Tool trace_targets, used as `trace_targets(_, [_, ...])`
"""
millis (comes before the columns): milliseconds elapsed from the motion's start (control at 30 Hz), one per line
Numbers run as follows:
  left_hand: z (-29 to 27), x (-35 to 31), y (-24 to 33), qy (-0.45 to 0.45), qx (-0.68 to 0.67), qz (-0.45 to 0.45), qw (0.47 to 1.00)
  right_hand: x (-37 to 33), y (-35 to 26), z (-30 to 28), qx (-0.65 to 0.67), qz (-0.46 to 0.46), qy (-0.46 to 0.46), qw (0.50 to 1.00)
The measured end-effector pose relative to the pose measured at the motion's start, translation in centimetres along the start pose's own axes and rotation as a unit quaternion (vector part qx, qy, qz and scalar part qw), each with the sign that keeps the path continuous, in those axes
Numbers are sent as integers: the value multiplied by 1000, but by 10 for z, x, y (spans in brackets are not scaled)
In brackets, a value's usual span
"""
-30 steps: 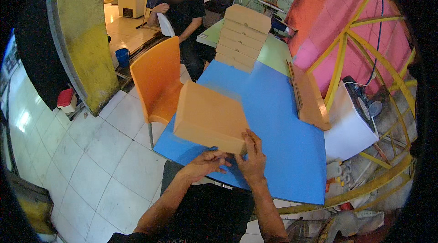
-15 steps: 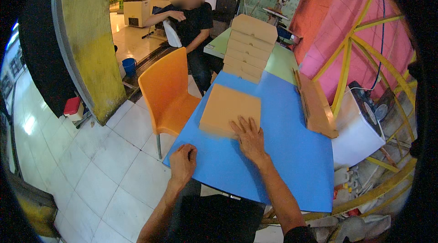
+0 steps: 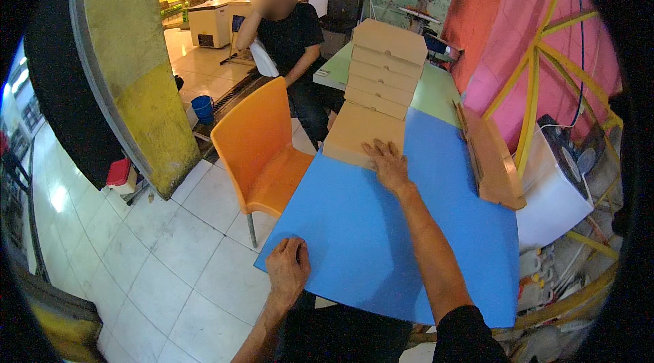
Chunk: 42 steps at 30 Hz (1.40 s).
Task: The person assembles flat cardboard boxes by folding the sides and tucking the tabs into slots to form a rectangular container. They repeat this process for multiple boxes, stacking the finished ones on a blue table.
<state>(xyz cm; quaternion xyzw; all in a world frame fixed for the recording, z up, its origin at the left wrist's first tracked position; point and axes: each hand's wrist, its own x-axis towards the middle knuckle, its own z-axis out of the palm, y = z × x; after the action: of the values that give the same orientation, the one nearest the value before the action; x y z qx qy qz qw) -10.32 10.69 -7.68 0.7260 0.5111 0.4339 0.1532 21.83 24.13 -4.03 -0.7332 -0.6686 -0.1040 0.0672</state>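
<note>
A flat closed cardboard box [image 3: 361, 132] lies on the blue table [image 3: 340, 233], against the near side of a stack of similar cardboard boxes [image 3: 383, 77]. My right hand [image 3: 387, 164] rests on the box's near right part, fingers spread and palm down, my arm stretched forward. By the table's near left corner my left hand [image 3: 287, 264] is curled closed, and no object shows in it.
An orange chair [image 3: 255, 145] stands at the table's left edge. A folded cardboard piece [image 3: 487, 158] leans along the right edge beside a white appliance [image 3: 553, 192]. Beyond the chair sits a person in black [image 3: 289, 39]. A yellow pillar [image 3: 146, 111] rises at left.
My right hand has slid the box away from me, up to the stack. My left hand stays curled near the corner. The seated person's arm has risen toward the head.
</note>
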Motion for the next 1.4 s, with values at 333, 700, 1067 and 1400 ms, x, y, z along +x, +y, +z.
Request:
trace_targets(333, [-2,1,4,1,6,2,1000,14,10,2,47,-12,18,999])
trace_targets(700, [4,1,7,-1,47,33,998,-34,65,-24,45,-24,67,996])
trace_targets(1067, [4,1,3,-5,45,25,999,21,11,17,1,-14,104,995])
trace_targets(1400, [6,0,6,-7,63,12,998,40,29,21,1,45,62,997])
